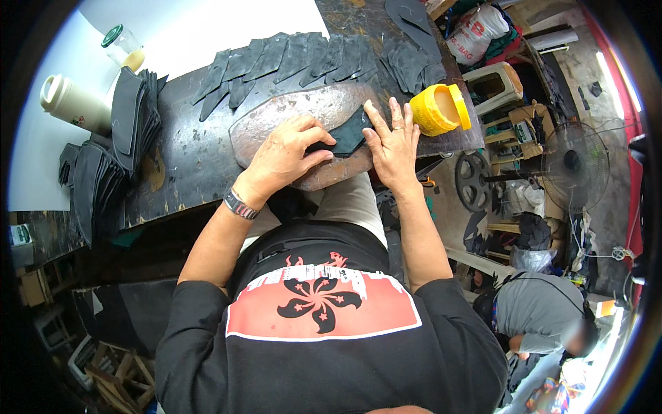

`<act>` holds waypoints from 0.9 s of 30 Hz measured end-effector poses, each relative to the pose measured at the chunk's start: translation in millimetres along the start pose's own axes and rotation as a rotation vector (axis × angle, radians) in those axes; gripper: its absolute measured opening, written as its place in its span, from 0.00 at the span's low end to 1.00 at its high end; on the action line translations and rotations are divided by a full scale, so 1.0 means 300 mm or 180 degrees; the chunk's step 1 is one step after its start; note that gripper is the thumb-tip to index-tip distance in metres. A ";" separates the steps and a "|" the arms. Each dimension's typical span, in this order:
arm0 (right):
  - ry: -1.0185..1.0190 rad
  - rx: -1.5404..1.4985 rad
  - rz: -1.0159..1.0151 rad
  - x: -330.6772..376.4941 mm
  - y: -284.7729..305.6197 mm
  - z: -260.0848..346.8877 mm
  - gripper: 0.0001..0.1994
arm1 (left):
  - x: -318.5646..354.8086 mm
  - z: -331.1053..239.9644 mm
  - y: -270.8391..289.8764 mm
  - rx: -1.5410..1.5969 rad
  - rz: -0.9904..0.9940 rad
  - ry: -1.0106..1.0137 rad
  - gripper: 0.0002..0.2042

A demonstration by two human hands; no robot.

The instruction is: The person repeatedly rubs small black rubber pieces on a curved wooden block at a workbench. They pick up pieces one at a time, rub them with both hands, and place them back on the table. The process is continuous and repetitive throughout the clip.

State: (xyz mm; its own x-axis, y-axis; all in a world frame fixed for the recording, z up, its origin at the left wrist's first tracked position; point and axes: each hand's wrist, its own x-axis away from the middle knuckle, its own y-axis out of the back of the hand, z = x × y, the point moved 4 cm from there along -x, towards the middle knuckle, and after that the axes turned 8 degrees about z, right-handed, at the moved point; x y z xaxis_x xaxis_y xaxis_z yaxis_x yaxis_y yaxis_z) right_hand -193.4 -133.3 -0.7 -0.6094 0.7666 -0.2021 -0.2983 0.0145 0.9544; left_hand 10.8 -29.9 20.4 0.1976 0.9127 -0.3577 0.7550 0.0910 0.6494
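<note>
A dark, flat leather-like piece [350, 135] lies on a worn brown slab [265, 125] at the table's near edge. My left hand [289, 150] has curled fingers, with thumb and fingertips closed on the left end of the piece. Stretched out and spread, the fingers of my right hand [395, 146] lie flat at its right end, pressing on its edge. Behind the slab, a row of overlapping dark cut pieces [293, 56] is spread over the table. A yellow tub [433, 114] of pale contents stands just right of my right hand.
Stacks of black cut pieces [127, 121] sit at the table's left, beside a pale lidded mug [72, 103] and a glass jar [123, 47]. More dark pieces [412, 65] lie far right. Rightward are a stool [495, 88], a fan [572, 162] and a bending person [541, 310].
</note>
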 end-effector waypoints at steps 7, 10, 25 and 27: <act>-0.0017 0.0267 0.0037 0.063 0.011 0.051 0.33 | 0.001 0.005 -0.005 0.0024 -0.0046 0.0012 0.11; -0.0111 0.0384 0.0024 0.040 0.029 0.028 0.34 | 0.001 0.006 -0.006 0.0021 -0.0048 -0.0005 0.11; 0.0567 -0.0455 0.0710 0.086 -0.008 0.090 0.30 | 0.008 -0.002 0.000 -0.0187 -0.0122 -0.0010 0.12; 0.0568 -0.0779 0.0843 0.098 -0.011 0.095 0.30 | 0.007 -0.002 0.001 -0.0167 -0.0115 0.0025 0.12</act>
State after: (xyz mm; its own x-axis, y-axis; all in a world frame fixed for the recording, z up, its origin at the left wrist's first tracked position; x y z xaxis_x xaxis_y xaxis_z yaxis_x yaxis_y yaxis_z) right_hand -189.4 -92.5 -3.4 -0.8002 0.5996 -0.0118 -0.2669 -0.3384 0.9024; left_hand 11.0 -27.8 20.3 0.1658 0.9115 -0.3764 0.7276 0.1446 0.6706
